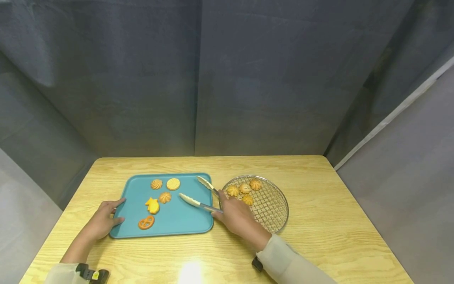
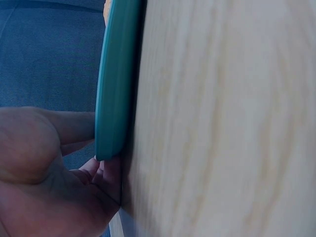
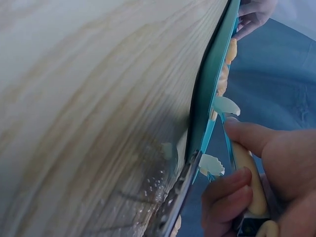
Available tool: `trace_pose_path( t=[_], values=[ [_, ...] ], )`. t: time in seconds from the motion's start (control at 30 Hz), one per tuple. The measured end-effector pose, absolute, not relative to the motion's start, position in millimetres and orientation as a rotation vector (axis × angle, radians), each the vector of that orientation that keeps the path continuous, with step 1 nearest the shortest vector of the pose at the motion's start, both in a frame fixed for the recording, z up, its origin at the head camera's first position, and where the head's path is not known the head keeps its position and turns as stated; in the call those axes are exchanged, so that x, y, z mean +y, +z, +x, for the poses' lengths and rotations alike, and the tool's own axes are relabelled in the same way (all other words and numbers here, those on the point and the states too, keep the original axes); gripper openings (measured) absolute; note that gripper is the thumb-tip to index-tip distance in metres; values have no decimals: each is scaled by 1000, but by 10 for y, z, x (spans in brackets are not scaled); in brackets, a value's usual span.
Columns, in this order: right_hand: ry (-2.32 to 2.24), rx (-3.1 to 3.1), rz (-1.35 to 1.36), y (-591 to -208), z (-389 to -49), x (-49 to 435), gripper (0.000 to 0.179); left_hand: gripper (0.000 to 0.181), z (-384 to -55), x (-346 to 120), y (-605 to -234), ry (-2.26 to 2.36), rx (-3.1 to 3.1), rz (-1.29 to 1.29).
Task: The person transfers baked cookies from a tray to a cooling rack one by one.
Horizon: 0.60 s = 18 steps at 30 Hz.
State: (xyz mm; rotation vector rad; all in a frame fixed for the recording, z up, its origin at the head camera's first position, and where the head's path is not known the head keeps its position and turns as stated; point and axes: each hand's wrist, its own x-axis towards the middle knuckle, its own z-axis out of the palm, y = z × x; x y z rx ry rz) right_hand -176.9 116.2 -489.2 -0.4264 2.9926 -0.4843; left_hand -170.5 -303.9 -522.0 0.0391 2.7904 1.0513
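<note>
My left hand (image 1: pixel 101 221) grips the left end of a blue-green tray (image 1: pixel 184 227), thumb over the rim and fingers below it in the left wrist view. On the tray lie a swirl cookie (image 1: pixel 156 184), a round pale cookie (image 1: pixel 173 184), a flower-shaped cookie (image 1: pixel 164 197), a yellow shaped cookie (image 1: pixel 152 205) and a pretzel (image 1: pixel 146 223). My right hand (image 1: pixel 237 215) holds tongs (image 1: pixel 205 206) by their handles. Their pale tips are spread apart over the tray's right part, with nothing between them.
A round wire rack (image 1: pixel 271 209) stands right of the tray, partly under my right hand, with several flower-shaped cookies (image 1: pixel 248 200) at its upper left. Both lie on a wooden table (image 1: pixel 319 236). Grey curtains (image 1: pixel 266 98) hang behind and at the sides.
</note>
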Motion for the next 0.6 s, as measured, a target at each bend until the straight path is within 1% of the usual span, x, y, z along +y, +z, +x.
trace_pose_path(
  t=[0.23, 0.47, 0.6],
  values=[
    [-463, 2984, -373, -4895, -1767, 1051, 84, 66, -1710, -3045, -5230, 1047, 2791, 41],
    [-387, 3010, -282, -4932, -1680, 906, 87, 65, -1706, -3044, -5233, 1034, 2805, 41],
    [-392, 3013, -277, -4935, -1650, 861, 87, 65, -1714, -3048, -5241, 1031, 2807, 45]
  ],
)
